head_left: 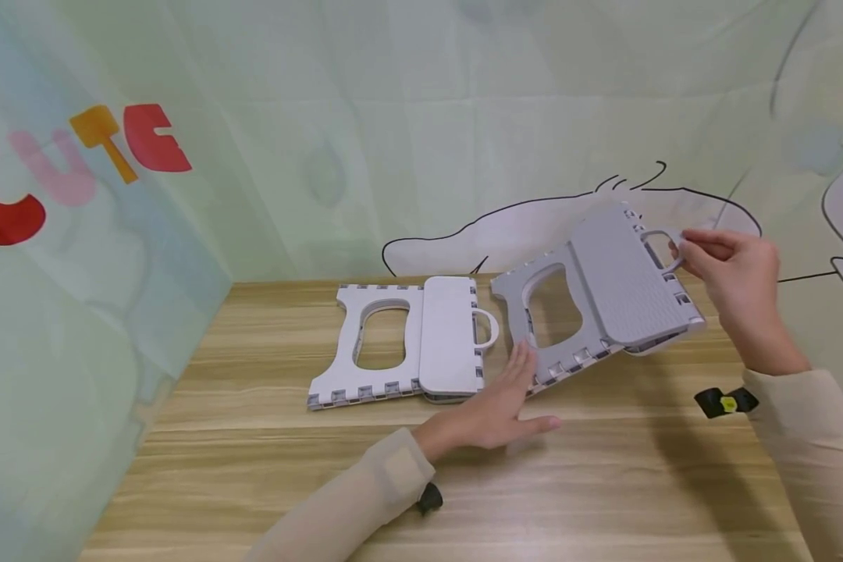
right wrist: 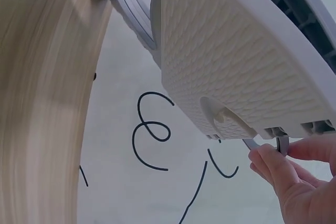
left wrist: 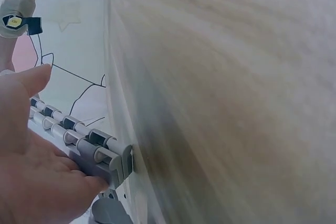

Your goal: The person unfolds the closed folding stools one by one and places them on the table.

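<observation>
A grey folding step stool, folded flat, is tilted with its handle side raised off the wooden table. My right hand pinches the loop handle at its right end; the right wrist view shows thumb and fingers round that handle. With fingers straight, my left hand touches the stool's lower left leg corner. In the left wrist view the hinged edge lies against the fingers. Left of it, a white folding step stool lies folded flat, its loop handle pointing right.
Behind the table hangs a pale green cloth backdrop with line drawings. More cloth with coloured letters rises on the left. The white stool lies close beside the grey one and my left forearm.
</observation>
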Motion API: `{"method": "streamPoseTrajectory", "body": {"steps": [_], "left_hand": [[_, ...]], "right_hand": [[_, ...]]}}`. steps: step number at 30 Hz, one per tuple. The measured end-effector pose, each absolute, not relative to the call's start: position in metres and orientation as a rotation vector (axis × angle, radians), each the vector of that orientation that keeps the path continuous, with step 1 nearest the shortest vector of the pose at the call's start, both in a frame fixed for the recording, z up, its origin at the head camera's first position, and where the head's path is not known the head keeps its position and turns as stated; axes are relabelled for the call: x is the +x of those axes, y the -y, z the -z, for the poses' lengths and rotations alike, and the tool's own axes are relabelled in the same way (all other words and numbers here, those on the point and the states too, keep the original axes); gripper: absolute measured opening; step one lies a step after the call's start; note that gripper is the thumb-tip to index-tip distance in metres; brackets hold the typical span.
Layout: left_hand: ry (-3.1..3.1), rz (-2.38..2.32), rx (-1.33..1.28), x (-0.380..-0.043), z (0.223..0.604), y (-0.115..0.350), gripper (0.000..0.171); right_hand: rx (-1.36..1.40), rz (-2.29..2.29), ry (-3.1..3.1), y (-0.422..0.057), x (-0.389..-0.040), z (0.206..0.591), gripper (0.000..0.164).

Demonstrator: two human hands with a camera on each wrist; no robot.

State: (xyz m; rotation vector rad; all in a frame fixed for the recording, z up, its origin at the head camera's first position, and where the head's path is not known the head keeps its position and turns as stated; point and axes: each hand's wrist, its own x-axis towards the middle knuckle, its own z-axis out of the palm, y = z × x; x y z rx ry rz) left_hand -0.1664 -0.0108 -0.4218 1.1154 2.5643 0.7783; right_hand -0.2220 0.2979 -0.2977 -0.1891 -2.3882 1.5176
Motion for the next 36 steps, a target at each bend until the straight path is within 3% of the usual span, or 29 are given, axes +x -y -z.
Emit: {"method": "streamPoseTrajectory", "body": {"steps": [36], "left_hand": [[-2.434, -1.134, 0.926, -0.170, 0.413, 0.027, 0.094]], "right_hand": [[0.086, -1.156, 2.359, -0.217, -0.221, 0.259, 0.036]]}}
